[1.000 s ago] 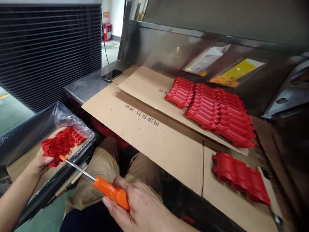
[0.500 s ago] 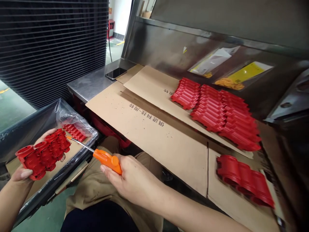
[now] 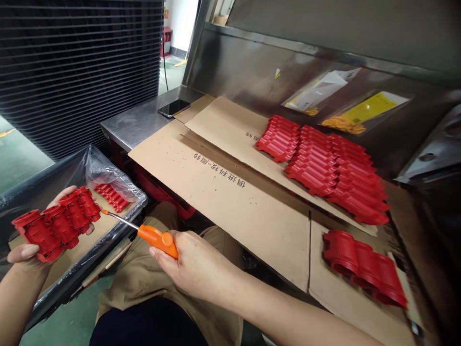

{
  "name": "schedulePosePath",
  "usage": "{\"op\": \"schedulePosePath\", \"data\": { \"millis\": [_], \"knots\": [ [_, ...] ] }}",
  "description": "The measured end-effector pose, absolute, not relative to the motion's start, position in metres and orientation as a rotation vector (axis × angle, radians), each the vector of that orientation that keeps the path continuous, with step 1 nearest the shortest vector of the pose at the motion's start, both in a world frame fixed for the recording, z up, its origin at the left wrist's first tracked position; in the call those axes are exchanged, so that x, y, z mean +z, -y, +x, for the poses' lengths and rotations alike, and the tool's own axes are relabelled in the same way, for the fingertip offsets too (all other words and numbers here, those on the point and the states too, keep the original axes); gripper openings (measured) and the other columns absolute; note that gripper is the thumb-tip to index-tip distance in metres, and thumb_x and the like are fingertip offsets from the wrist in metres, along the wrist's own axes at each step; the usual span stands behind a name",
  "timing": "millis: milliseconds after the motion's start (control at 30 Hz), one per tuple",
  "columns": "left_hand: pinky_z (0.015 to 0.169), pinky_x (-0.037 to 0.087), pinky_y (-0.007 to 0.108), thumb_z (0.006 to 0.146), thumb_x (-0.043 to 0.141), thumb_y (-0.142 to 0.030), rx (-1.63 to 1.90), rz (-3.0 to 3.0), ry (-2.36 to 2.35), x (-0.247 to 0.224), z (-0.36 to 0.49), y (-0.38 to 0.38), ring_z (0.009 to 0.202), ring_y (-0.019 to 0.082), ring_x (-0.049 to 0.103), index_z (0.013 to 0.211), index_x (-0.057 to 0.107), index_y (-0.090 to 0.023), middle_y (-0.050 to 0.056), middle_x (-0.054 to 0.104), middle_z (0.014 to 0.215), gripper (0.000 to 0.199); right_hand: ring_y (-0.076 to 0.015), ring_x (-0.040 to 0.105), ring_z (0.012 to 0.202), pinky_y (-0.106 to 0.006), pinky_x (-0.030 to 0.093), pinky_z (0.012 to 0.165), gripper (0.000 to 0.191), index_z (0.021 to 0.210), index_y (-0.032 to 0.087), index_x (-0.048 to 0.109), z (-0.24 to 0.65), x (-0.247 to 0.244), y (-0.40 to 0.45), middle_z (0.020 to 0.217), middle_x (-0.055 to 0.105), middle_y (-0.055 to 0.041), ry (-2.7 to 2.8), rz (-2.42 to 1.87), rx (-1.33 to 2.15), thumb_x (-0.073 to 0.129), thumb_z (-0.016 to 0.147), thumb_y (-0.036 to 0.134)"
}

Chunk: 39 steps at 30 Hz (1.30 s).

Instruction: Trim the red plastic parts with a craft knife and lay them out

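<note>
My left hand [image 3: 27, 257] grips a red moulded plastic part [image 3: 61, 223] with a row of several rounded barrels, held over a bin [image 3: 142, 198] lined with clear plastic. Closed around an orange handle, my right hand [image 3: 190, 262] holds a tool [image 3: 156, 239] with a thin metal shaft and a small orange tip. That tip is just right of the red part's far end; I cannot tell whether they touch. Inside the bin lie more red parts [image 3: 112, 197] on cardboard.
Rows of red parts [image 3: 324, 163] rest on cardboard [image 3: 216, 168] over the metal bench [image 3: 133, 125]. Another red part [image 3: 363, 266] lies nearer, at the right. A phone [image 3: 174, 108] is on the bench's left end. Two clear bags [image 3: 367, 113] with yellow pieces hang at the back panel.
My left hand has moved slightly left with the red part and turned it a little. The tool's tip now stands off the part's end or close to it; the right hand barely moved.
</note>
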State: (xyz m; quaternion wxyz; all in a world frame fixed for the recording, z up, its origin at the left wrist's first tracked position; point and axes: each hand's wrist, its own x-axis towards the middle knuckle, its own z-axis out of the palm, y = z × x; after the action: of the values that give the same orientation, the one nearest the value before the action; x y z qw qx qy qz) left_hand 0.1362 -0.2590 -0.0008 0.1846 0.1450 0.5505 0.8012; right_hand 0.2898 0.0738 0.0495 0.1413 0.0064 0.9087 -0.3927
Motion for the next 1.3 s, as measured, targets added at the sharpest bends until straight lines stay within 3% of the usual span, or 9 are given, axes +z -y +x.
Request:
{"op": "schedulePosePath", "data": {
  "millis": [167, 300, 467, 667, 900, 1100, 1300],
  "knots": [
    [0.098, 0.063, 0.061, 0.045, 0.092, -0.047, 2.339, 0.439, -1.547, 0.023, 0.149, 0.222, 0.117, 0.049, 0.072, 0.161, 0.047, -0.029, 0.012, 0.073, 0.143, 0.126, -0.0152, 0.056, 0.051, -0.028, 0.028, 0.051, 0.037, 0.078, 0.019, 0.069, 0.294, 0.047, -0.071, 0.059, 0.06, -0.0003, -2.633, -0.004, -1.053, 0.057, 0.101, 0.044],
    [0.106, 0.058, 0.064, 0.055, 0.088, -0.042, 2.332, 0.518, -1.544, 0.036, 0.155, 0.201, 0.125, 0.052, 0.068, 0.161, 0.045, -0.03, 0.015, 0.07, 0.145, 0.116, -0.0131, 0.047, 0.045, -0.028, 0.025, 0.049, 0.035, 0.075, 0.02, 0.066, 0.297, 0.046, -0.069, 0.053, 0.049, 0.0034, -2.648, -0.061, -1.084, 0.058, 0.1, 0.044],
    [0.108, 0.056, 0.063, 0.06, 0.087, -0.04, 2.321, 0.539, -1.557, 0.034, 0.156, 0.201, 0.126, 0.051, 0.068, 0.159, 0.047, -0.026, 0.018, 0.068, 0.147, 0.108, -0.0145, 0.051, 0.048, -0.029, 0.023, 0.048, 0.035, 0.073, 0.02, 0.064, 0.302, 0.043, -0.066, 0.053, 0.046, 0.0033, -2.684, -0.114, -1.069, 0.061, 0.098, 0.044],
    [0.103, 0.059, 0.063, 0.055, 0.094, -0.042, 2.265, 0.585, -1.563, 0.028, 0.151, 0.207, 0.118, 0.049, 0.073, 0.157, 0.051, -0.029, 0.018, 0.068, 0.146, 0.111, -0.0147, 0.055, 0.051, -0.027, 0.028, 0.049, 0.034, 0.073, 0.021, 0.067, 0.308, 0.047, -0.062, 0.058, 0.053, 0.0022, -2.747, -0.166, -1.042, 0.063, 0.095, 0.046],
    [0.093, 0.066, 0.058, 0.053, 0.097, -0.046, 2.28, 0.549, -1.606, 0.014, 0.147, 0.221, 0.109, 0.045, 0.077, 0.152, 0.056, -0.027, 0.018, 0.07, 0.144, 0.109, -0.0122, 0.043, 0.045, -0.027, 0.026, 0.047, 0.03, 0.074, 0.022, 0.064, 0.308, 0.054, -0.06, 0.054, 0.046, 0.0048, -2.644, -0.203, -1.121, 0.062, 0.095, 0.043],
    [0.094, 0.066, 0.057, 0.05, 0.096, -0.044, 2.279, 0.538, -1.63, 0.016, 0.148, 0.219, 0.107, 0.045, 0.078, 0.152, 0.057, -0.025, 0.018, 0.073, 0.138, 0.111, -0.0162, 0.059, 0.056, -0.029, 0.028, 0.053, 0.029, 0.08, 0.021, 0.065, 0.31, 0.051, -0.06, 0.06, 0.055, 0.0019, -2.699, -0.193, -1.049, 0.059, 0.098, 0.043],
    [0.094, 0.064, 0.061, 0.048, 0.096, -0.038, 2.31, 0.461, -1.615, 0.022, 0.15, 0.214, 0.112, 0.049, 0.076, 0.152, 0.058, -0.027, 0.016, 0.075, 0.137, 0.111, -0.0211, 0.066, 0.061, -0.03, 0.033, 0.057, 0.034, 0.081, 0.022, 0.064, 0.317, 0.054, -0.061, 0.066, 0.063, -0.0012, -2.598, -0.18, -1.05, 0.058, 0.096, 0.053]
  ]
}}
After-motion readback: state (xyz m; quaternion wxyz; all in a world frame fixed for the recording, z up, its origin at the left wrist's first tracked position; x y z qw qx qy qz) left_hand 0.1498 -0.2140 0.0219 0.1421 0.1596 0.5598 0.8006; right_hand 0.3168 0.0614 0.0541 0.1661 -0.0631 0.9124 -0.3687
